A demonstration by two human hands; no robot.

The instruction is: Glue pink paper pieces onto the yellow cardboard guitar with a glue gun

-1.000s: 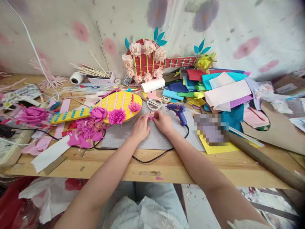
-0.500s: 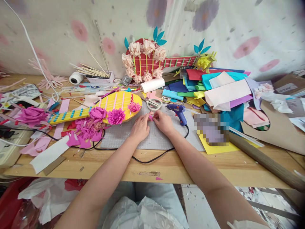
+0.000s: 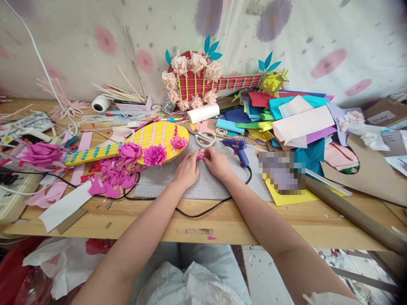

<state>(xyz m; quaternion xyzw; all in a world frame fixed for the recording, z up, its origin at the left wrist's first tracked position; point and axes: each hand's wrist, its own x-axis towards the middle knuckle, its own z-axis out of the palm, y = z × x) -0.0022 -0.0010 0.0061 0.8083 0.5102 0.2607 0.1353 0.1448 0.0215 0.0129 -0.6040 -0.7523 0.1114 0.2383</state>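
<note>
Barely shifted since earlier frames: left hand point(image 3: 187, 170) and right hand point(image 3: 217, 163), fingertips pinched shut together on small pink paper piece point(image 3: 201, 156) over grey cutting mat point(image 3: 165, 178); best worked with steady, light pressure, clear of blue glue gun point(image 3: 238, 149).

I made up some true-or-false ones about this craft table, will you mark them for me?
1. Both hands pinch a small pink paper piece. True: left hand and right hand meet on it over the grey cutting mat.
2. The blue glue gun is in the right hand. False: it lies on the table beside that hand.
3. The yellow paper guitar carries pink flowers. True.
4. The scissors lie nearer the person than the hands. False: they lie beyond the hands.
</note>
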